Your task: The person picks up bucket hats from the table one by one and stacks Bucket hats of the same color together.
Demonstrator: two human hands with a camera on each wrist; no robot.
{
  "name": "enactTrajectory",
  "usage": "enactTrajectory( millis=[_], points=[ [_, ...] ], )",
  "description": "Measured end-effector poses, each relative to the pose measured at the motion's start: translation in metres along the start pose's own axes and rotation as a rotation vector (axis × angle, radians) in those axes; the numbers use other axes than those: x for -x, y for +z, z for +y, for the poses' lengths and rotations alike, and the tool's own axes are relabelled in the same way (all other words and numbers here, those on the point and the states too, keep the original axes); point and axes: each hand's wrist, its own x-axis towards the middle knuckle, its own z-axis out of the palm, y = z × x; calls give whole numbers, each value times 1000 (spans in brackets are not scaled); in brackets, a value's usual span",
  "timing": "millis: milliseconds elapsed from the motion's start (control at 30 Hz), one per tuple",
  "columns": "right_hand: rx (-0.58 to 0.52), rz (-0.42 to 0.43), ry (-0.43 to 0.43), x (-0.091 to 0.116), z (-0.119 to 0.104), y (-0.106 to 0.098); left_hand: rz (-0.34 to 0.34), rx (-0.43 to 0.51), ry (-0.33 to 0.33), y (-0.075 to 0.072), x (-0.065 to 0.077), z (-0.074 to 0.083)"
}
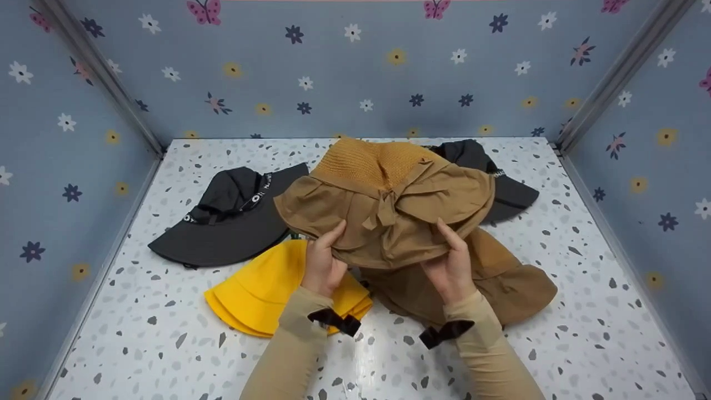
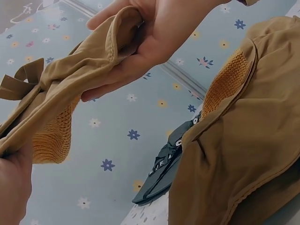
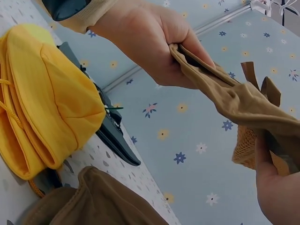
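Observation:
A brown sun hat [image 1: 355, 203] with a knitted mustard crown and a cloth bow is held up off the table. My left hand [image 1: 325, 261] pinches the left part of its near brim, thumb on top and fingers underneath. On the right side of the same brim, my right hand [image 1: 451, 266] grips the cloth in the same way. From the right wrist view, the brim [image 3: 225, 93] stretches between both hands, with the crown hanging beyond it. A second brown hat [image 1: 525, 289] lies beneath my right hand, and a yellow bucket hat [image 1: 261, 283] beneath my left.
A black wide-brimmed hat [image 1: 228, 233] with a lettered band lies at the left. Partly hidden behind the held hat is another black hat [image 1: 514, 197]. The speckled white table [image 1: 589, 328] is bounded by flower-patterned walls [image 1: 333, 66] at the back and sides.

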Motion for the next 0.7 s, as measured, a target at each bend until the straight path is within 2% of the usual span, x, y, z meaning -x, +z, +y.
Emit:
enactTrajectory(
  millis=[233,367,567,700],
  points=[
    [53,25,-10,0,-12,-6,-9,-23,-8,-4,0,1],
    [101,71,3,-1,-19,-9,4,-49,-5,-8,1,-1],
    [15,118,-85,-8,-31,-14,4,-38,-26,-10,0,-1],
    [5,126,-121,-8,-36,-18,5,-24,-61,-10,0,0]
  ],
)
